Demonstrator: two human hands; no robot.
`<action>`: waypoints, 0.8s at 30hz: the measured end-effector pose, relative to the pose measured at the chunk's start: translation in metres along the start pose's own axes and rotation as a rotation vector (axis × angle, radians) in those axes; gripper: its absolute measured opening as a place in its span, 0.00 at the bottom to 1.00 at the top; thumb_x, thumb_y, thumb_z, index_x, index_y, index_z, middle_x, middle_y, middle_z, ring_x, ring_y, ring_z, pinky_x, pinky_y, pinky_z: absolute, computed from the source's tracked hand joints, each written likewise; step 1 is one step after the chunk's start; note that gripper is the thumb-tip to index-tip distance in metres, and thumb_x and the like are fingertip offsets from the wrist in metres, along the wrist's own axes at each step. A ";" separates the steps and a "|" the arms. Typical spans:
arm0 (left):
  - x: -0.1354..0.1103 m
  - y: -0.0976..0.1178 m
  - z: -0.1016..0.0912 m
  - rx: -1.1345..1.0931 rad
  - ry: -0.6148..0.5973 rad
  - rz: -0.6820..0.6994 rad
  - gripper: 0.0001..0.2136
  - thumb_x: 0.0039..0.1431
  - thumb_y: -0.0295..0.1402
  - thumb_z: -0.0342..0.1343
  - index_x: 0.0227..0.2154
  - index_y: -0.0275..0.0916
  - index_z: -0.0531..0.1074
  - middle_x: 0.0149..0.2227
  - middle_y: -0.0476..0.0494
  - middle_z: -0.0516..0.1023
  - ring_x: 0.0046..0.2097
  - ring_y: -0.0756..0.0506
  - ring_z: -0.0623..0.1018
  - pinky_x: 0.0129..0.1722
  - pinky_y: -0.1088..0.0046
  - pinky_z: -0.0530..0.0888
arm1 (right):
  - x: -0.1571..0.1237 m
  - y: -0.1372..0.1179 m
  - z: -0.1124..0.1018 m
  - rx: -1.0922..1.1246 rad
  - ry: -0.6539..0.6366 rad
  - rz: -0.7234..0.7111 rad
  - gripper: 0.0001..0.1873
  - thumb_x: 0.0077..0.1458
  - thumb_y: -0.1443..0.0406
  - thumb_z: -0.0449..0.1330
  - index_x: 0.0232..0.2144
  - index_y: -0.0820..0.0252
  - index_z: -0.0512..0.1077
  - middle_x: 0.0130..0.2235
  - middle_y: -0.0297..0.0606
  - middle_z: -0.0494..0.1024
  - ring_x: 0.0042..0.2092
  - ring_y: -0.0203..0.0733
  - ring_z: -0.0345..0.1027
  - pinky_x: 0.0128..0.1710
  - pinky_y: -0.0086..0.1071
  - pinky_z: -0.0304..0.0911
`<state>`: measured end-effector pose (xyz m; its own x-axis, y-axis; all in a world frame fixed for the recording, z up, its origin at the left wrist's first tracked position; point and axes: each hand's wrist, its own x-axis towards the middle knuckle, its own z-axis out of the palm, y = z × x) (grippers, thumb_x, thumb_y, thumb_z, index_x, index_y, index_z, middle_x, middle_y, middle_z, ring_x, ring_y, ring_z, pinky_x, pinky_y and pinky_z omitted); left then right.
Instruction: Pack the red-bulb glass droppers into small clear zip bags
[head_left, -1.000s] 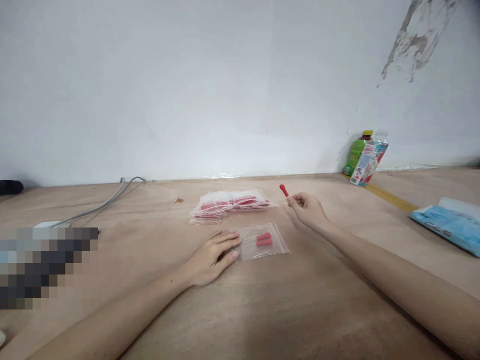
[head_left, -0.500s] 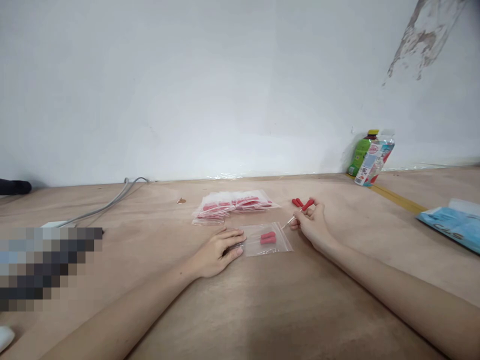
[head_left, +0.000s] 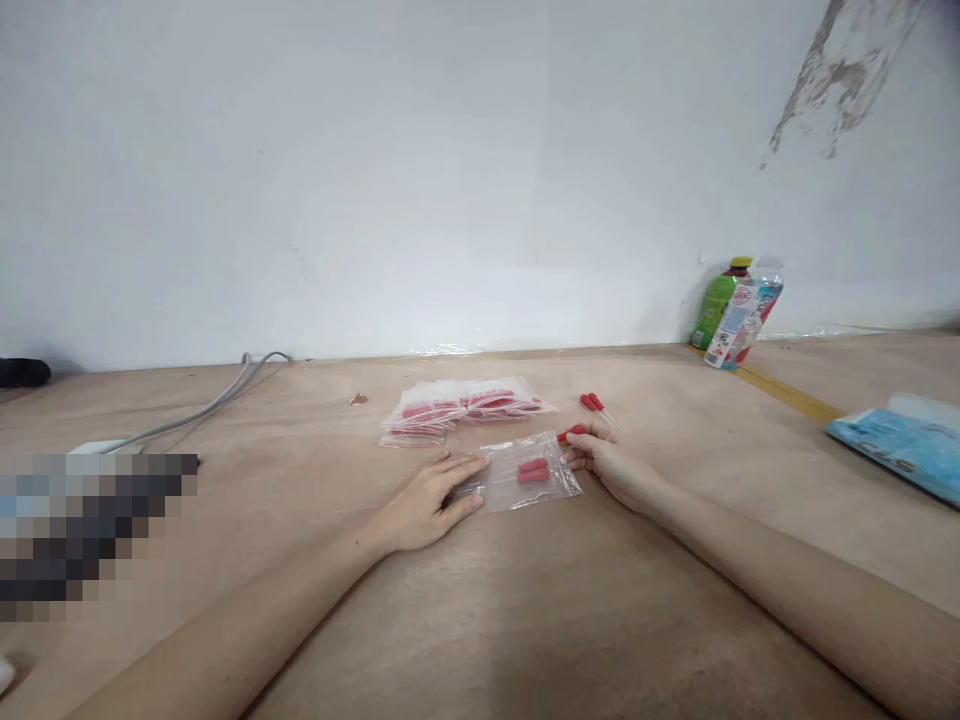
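My left hand point(head_left: 436, 500) lies with its fingers apart on the left end of a clear zip bag point(head_left: 501, 492). Inside the bag are two droppers with red rubber bulbs point(head_left: 533, 470), side by side. At the bag's right end, my right hand point(head_left: 611, 465) pinches another red-bulbed dropper point(head_left: 573, 433), its bulb pointing left along the bag's edge. The fingers hide its glass tube. Two loose droppers point(head_left: 592, 402) rest on the table just beyond my right hand.
A pile of filled zip bags point(head_left: 465, 408) lies behind the work area. Two bottles point(head_left: 742, 315) lean near the wall on the right, above a blue packet point(head_left: 900, 445). A grey cable point(head_left: 202, 408) runs along the left, near a pixelated area.
My right hand has moved left to the bag and turned the dropper so its bulb points left. The loose droppers now show uncovered. My left hand stays on the bag.
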<state>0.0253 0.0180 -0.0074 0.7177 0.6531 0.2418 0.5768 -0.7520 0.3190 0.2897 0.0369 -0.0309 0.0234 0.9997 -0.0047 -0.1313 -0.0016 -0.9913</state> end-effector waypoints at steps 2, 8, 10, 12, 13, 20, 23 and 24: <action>0.000 0.000 0.000 -0.002 -0.001 0.000 0.21 0.61 0.38 0.45 0.56 0.42 0.56 0.56 0.45 0.63 0.57 0.44 0.61 0.58 0.60 0.54 | 0.004 0.001 -0.007 -0.095 -0.143 0.035 0.08 0.41 0.66 0.62 0.23 0.63 0.66 0.22 0.31 0.69 0.22 0.27 0.61 0.22 0.23 0.58; 0.000 -0.001 0.001 0.004 -0.007 -0.007 0.21 0.61 0.38 0.45 0.57 0.42 0.55 0.56 0.45 0.61 0.58 0.44 0.60 0.58 0.59 0.52 | 0.007 -0.002 -0.013 -0.257 -0.311 0.004 0.12 0.41 0.60 0.62 0.29 0.61 0.73 0.21 0.31 0.71 0.23 0.30 0.61 0.23 0.25 0.56; 0.001 0.000 0.000 0.006 -0.010 -0.007 0.21 0.61 0.38 0.44 0.57 0.42 0.55 0.56 0.45 0.61 0.58 0.44 0.60 0.58 0.59 0.53 | 0.005 -0.006 -0.010 -0.368 -0.368 -0.094 0.14 0.46 0.58 0.59 0.33 0.59 0.74 0.27 0.34 0.75 0.30 0.35 0.66 0.32 0.29 0.61; 0.001 0.001 0.000 0.007 -0.012 -0.003 0.20 0.61 0.38 0.44 0.56 0.43 0.56 0.56 0.45 0.62 0.58 0.44 0.59 0.58 0.59 0.54 | 0.003 -0.010 -0.008 -0.473 -0.450 -0.196 0.14 0.48 0.57 0.55 0.35 0.57 0.74 0.35 0.35 0.77 0.38 0.39 0.68 0.42 0.34 0.61; 0.001 0.001 -0.001 0.008 -0.012 -0.003 0.20 0.61 0.38 0.44 0.56 0.43 0.56 0.56 0.45 0.62 0.58 0.44 0.59 0.58 0.60 0.54 | 0.003 -0.011 -0.007 -0.506 -0.476 -0.222 0.14 0.49 0.57 0.55 0.35 0.56 0.75 0.37 0.35 0.77 0.41 0.40 0.68 0.45 0.35 0.59; 0.000 0.001 -0.001 0.010 -0.010 0.001 0.21 0.61 0.38 0.44 0.57 0.42 0.55 0.56 0.45 0.61 0.58 0.44 0.59 0.57 0.62 0.55 | 0.009 0.006 -0.004 -0.366 -0.225 -0.098 0.16 0.44 0.56 0.59 0.32 0.62 0.74 0.33 0.41 0.78 0.36 0.43 0.71 0.38 0.38 0.66; 0.001 0.001 0.000 0.010 -0.006 0.006 0.21 0.61 0.37 0.44 0.57 0.42 0.55 0.56 0.44 0.62 0.58 0.44 0.60 0.57 0.61 0.55 | 0.010 0.012 -0.002 -0.461 -0.091 -0.181 0.15 0.43 0.56 0.60 0.29 0.62 0.74 0.30 0.41 0.78 0.32 0.44 0.71 0.33 0.37 0.66; 0.001 0.001 0.000 0.009 -0.005 0.006 0.21 0.61 0.37 0.44 0.57 0.42 0.55 0.56 0.44 0.62 0.58 0.44 0.60 0.57 0.61 0.56 | 0.010 0.012 -0.002 -0.495 -0.063 -0.205 0.15 0.43 0.56 0.59 0.28 0.62 0.74 0.29 0.41 0.78 0.31 0.43 0.71 0.32 0.37 0.66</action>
<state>0.0265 0.0182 -0.0064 0.7232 0.6480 0.2387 0.5760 -0.7567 0.3091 0.2902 0.0465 -0.0430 -0.0621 0.9802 0.1878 0.3524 0.1976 -0.9147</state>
